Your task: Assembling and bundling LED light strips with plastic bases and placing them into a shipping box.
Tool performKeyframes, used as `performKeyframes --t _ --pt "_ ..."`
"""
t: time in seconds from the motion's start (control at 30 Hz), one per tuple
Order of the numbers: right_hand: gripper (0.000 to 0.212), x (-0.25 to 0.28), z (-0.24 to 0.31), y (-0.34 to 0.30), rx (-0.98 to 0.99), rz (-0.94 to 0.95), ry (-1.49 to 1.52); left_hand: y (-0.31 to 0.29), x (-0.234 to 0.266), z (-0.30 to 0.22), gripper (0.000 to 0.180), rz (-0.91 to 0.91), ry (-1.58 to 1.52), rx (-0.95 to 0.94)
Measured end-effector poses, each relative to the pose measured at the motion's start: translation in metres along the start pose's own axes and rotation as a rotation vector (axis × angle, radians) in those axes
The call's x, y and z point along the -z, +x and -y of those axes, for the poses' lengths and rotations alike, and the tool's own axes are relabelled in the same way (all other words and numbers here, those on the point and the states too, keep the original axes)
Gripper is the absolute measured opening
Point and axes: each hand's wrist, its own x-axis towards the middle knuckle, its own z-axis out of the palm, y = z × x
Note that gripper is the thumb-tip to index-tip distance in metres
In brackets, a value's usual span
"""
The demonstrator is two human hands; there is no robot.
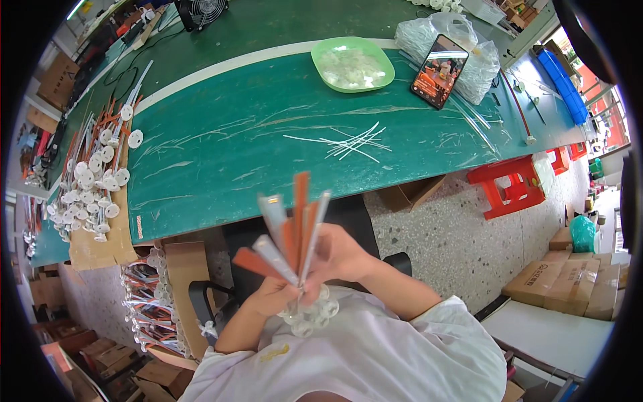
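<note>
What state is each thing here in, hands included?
Strip bundle: held, fanned out on top
Left hand: closed around strip bundle
Right hand: at bundle, grip blurred
Phone: screen lit, tilted
Green bowl: holding clear pieces
Thin white strands: loose, crisscrossed
Fan: running or not, unclear

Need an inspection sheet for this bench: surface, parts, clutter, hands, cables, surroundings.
Surface: green tabletop, marked with pale scuffs.
Job's things: bundle of orange and silvery strips with clear round ends; thin white sticks crossed on the tabletop; similar disc-ended pieces heaped at left.
Clutter: lit phone by a plastic bag.
Hands: left hand grips the bundle low; right hand is at its side, fingers blurred.
Cables: dark cable, far left.
Surroundings: red stool, cardboard boxes at right.
</note>
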Motion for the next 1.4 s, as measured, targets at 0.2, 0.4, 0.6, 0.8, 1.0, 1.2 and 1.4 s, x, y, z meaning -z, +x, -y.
performKeyframes --t 0.2,0.4,0.6,0.8,1.0,1.2,1.4 --pt "0.051 -0.06 -0.004 0.033 0.116 0.126 -0.212 -0.021 0.01 -0.036 0.049 0.17 -0.153 -0.363" --pt "0.036 -0.122 -0.004 0.081 0.859 0.09 -0.796 -0.13 0.025 -0.081 0.033 -0.505 0.192 -0.539" --pt "0.019 -0.1 0.01 0.135 1.187 -0.036 -1.409 -0.273 0.052 -0.12 0.021 -0.743 0.194 -0.685" --pt "0.014 -0.099 0.006 0.154 0.877 -0.1 -1.61 -0.404 0.071 -0.1 0.037 -1.821 0.199 -0.518" --pt "0.011 -0.112 0.004 0.156 0.717 -0.208 -1.704 -0.471 0.162 -0.04 0.026 -2.197 0.367 -0.105" --pt "0.009 -0.118 -0.01 0.156 0.734 -0.129 -1.726 -0.505 0.24 0.046 0.043 -2.287 0.506 0.312" --pt "0.008 -0.115 -0.008 0.157 0.73 -0.179 -1.863 -0.519 0.33 0.053 0.045 -2.226 0.12 0.574"
